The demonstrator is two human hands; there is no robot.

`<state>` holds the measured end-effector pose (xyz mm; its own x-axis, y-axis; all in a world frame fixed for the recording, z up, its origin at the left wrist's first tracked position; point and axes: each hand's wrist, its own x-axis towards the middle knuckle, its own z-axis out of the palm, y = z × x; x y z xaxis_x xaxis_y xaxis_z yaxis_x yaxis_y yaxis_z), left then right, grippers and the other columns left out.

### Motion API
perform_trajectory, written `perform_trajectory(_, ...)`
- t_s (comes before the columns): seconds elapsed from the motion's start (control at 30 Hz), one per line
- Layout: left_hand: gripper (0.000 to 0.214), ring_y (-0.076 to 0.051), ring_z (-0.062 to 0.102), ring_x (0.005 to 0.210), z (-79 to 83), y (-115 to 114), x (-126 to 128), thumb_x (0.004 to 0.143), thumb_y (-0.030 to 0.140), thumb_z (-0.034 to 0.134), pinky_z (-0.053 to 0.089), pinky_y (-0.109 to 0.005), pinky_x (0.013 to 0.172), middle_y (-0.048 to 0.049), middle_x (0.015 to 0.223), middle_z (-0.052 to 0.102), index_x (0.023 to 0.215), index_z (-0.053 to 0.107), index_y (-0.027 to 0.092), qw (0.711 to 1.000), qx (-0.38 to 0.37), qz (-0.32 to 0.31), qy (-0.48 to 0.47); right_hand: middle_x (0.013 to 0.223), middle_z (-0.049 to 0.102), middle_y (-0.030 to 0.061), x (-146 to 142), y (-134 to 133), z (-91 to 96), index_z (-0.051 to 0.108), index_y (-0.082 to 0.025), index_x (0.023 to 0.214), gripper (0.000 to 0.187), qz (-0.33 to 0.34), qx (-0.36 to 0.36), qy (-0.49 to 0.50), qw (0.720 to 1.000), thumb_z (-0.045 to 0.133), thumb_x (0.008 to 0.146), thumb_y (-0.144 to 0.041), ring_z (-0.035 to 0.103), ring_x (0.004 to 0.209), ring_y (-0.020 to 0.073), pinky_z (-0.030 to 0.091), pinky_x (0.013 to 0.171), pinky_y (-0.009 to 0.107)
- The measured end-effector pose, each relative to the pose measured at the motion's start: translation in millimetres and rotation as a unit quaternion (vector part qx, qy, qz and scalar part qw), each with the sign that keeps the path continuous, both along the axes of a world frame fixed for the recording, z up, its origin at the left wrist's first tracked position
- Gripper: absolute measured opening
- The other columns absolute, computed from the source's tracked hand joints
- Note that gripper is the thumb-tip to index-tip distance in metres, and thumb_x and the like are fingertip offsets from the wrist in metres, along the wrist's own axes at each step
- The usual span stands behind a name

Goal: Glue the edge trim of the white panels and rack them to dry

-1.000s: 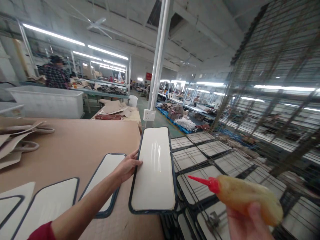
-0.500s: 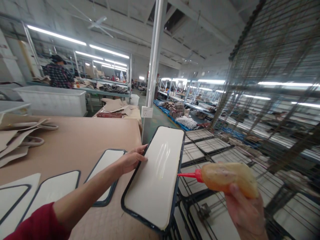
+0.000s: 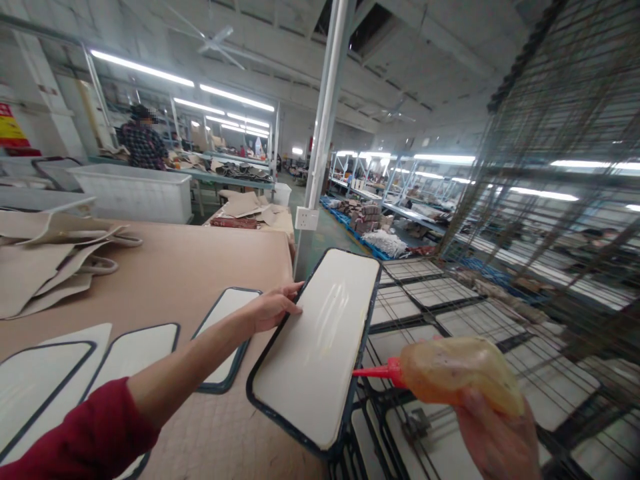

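Observation:
My left hand (image 3: 274,309) grips the left edge of a white panel with a dark rounded rim (image 3: 320,347), thumb on its face. The panel is tilted up over the table's right edge. In my right hand (image 3: 493,427) is a squeeze bottle (image 3: 457,373) of amber liquid, lying on its side with its red nozzle (image 3: 377,373) pointing left. The nozzle tip is at the panel's right rim, on the lower half; whether it touches I cannot tell. A thin yellowish line runs along the inside of that rim.
Similar dark-rimmed panels (image 3: 227,327) lie on the brown-covered table (image 3: 200,260). Beige cut pieces (image 3: 55,260) are piled at its left. On my right stands a wire rack (image 3: 540,153) with white panels on it. A post with a socket box (image 3: 307,219) rises behind. A person (image 3: 143,140) stands far left.
The nozzle tip has moved down along the panel's right rim. My view has turned slightly left, so the surroundings sit further right. Both hands keep their hold.

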<state>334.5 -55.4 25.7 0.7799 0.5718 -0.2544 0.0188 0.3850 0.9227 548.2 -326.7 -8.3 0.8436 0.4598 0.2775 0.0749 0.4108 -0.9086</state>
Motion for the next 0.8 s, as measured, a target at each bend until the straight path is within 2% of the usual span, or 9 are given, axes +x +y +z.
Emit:
perform_trajectory(0.1, 0.085, -0.017, 0.067, 0.074, -0.3, 2, 0, 0.053, -0.002, 0.064, 0.052, -0.023, 0.065, -0.0041, 0.096, 0.075, 0.135, 0.056, 0.017, 1.0, -0.004, 0.001, -0.001, 0.11, 0.071, 0.0122, -1, -3, -3.2, 0.064, -0.021, 0.119, 0.062, 0.025, 0.005, -0.033, 0.999, 0.087, 0.061, -0.03, 0.069, 0.096, 0.0293, 0.057, 0.085, 0.039)
perform_trajectory(0.27, 0.088, -0.018, 0.068, 0.072, -3.7, 8, -1, 0.055, -0.003, 0.063, 0.054, -0.025, 0.064, -0.0059, 0.1, 0.075, 0.139, 0.052, 0.017, 1.0, -0.008, 0.009, 0.01, 0.113, 0.07, 0.0126, -7, -7, -4.5, 0.062, -0.022, 0.125, 0.061, 0.054, -0.022, -0.081, 0.995, 0.084, 0.068, -0.029, 0.07, 0.093, 0.0304, 0.059, 0.077, 0.037)
perform_trajectory(0.43, 0.09, -0.018, 0.069, 0.072, -5.7, 14, -3, 0.054, -0.002, 0.063, 0.054, -0.025, 0.06, -0.0065, 0.103, 0.074, 0.14, 0.051, 0.019, 1.0, -0.008, 0.005, 0.003, 0.106, 0.072, 0.01, -16, -14, -15.7, 0.063, -0.026, 0.124, 0.055, 0.119, -0.021, -0.032, 0.992, 0.081, 0.072, -0.028, 0.071, 0.09, 0.0279, 0.059, 0.077, 0.035)
perform_trajectory(0.53, 0.09, -0.017, 0.067, 0.067, -6.6, 16, -2, 0.052, -0.001, 0.063, 0.054, -0.024, 0.058, -0.006, 0.103, 0.074, 0.139, 0.052, 0.019, 1.0, 0.007, 0.015, 0.0, 0.113, 0.071, 0.0107, -13, -21, -29.1, 0.063, -0.03, 0.123, 0.055, 0.158, -0.018, 0.028, 0.987, 0.08, 0.071, -0.034, 0.069, 0.097, 0.0322, 0.06, 0.079, 0.041)
perform_trajectory(0.57, 0.089, -0.017, 0.066, 0.065, -7.9, 17, -1, 0.052, -0.001, 0.062, 0.053, -0.024, 0.057, -0.0056, 0.102, 0.074, 0.138, 0.053, 0.019, 1.0, 0.014, 0.023, 0.003, 0.116, 0.07, 0.0113, -11, -24, -30.9, 0.063, -0.03, 0.123, 0.057, 0.136, -0.017, 0.067, 0.988, 0.08, 0.069, -0.038, 0.068, 0.099, 0.0343, 0.06, 0.079, 0.044)
perform_trajectory(0.63, 0.087, -0.016, 0.065, 0.064, -12.7, 19, 5, 0.05, 0.0, 0.061, 0.052, -0.022, 0.055, -0.0048, 0.099, 0.074, 0.135, 0.055, 0.017, 0.999, 0.025, 0.037, 0.007, 0.12, 0.068, 0.0122, -9, -27, -27.2, 0.065, -0.029, 0.12, 0.062, 0.044, -0.01, 0.158, 0.986, 0.08, 0.063, -0.048, 0.066, 0.104, 0.037, 0.061, 0.076, 0.045)
perform_trajectory(0.7, 0.084, -0.015, 0.063, 0.063, -19.8, 21, 16, 0.048, 0.0, 0.059, 0.052, -0.022, 0.055, -0.004, 0.095, 0.074, 0.131, 0.058, 0.016, 0.999, 0.031, 0.034, 0.01, 0.127, 0.065, 0.0092, -7, -30, -15.8, 0.067, -0.029, 0.116, 0.06, -0.07, 0.007, 0.222, 0.972, 0.079, 0.062, -0.054, 0.062, 0.114, 0.0336, 0.061, 0.073, 0.037)
perform_trajectory(0.77, 0.083, -0.016, 0.063, 0.063, -26.7, 21, 30, 0.047, 0.0, 0.059, 0.052, -0.023, 0.056, -0.0031, 0.091, 0.074, 0.129, 0.059, 0.016, 0.999, 0.028, 0.022, 0.015, 0.134, 0.06, 0.0029, -8, -33, -3.6, 0.068, -0.031, 0.115, 0.055, -0.141, 0.036, 0.22, 0.965, 0.078, 0.064, -0.053, 0.054, 0.125, 0.0278, 0.06, 0.076, 0.03)
perform_trajectory(0.8, 0.083, -0.016, 0.064, 0.064, -29.2, 20, 37, 0.047, 0.0, 0.059, 0.052, -0.023, 0.056, -0.0027, 0.089, 0.074, 0.128, 0.059, 0.016, 0.999, 0.025, 0.012, 0.016, 0.136, 0.059, 0.0007, -8, -34, 0.7, 0.067, -0.033, 0.114, 0.053, -0.154, 0.047, 0.194, 0.968, 0.078, 0.066, -0.05, 0.052, 0.128, 0.0261, 0.058, 0.082, 0.03)
